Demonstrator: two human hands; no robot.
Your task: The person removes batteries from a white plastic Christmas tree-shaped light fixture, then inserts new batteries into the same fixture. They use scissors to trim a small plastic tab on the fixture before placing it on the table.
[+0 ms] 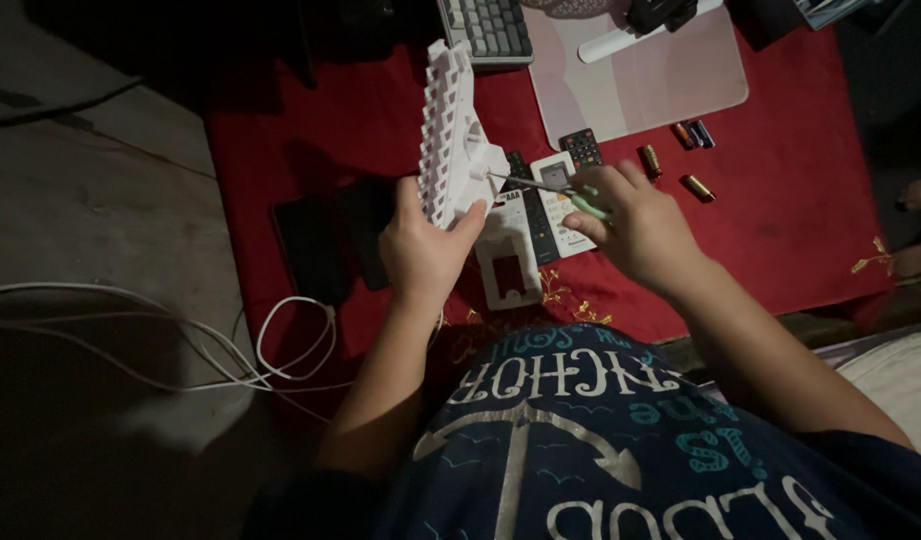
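Left hand (420, 250) clamping white ribbed plastic housing (450, 130) upright, long axis running near-to-far; right hand (635, 225) pinching green-handled screwdriver (545, 187), tip pointing left into housing, above red cloth (780, 200).

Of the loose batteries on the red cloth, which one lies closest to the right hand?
The gold battery just above the right hand, beside the white remote. The other gold one lies farther right, and the dark pair sits by the mat's edge.

We cannot see the screwdriver (550, 188) handle inside the right hand (635, 228). The far keyboard (488, 30) is cut off by the top edge. The far-right batteries (692, 133) are too small to distinguish.
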